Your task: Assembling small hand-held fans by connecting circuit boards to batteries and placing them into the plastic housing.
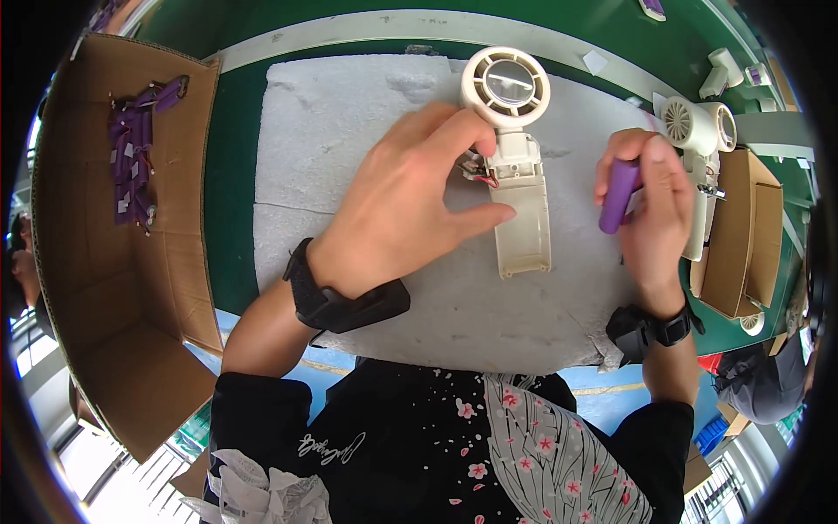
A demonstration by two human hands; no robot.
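A cream handheld fan (524, 229) lies on the foam board, its round head at the far end and its handle shell open. Red and dark wires (478, 171) stick out at the left of its neck. My left hand (406, 188) reaches over the fan from the left, index finger at the neck and thumb tip on the handle's edge; its other fingers are partly hidden. In my right hand (659, 205), to the right of the fan and apart from it, a purple cylindrical battery (619, 196) is pinched between thumb and fingers.
Beneath lies a pale foam board (349, 105) on a green table (236, 157). A large cardboard box (96, 288) at left holds several purple batteries (133, 157). More cream fans (691, 127) and a small cardboard box (738, 240) stand at right.
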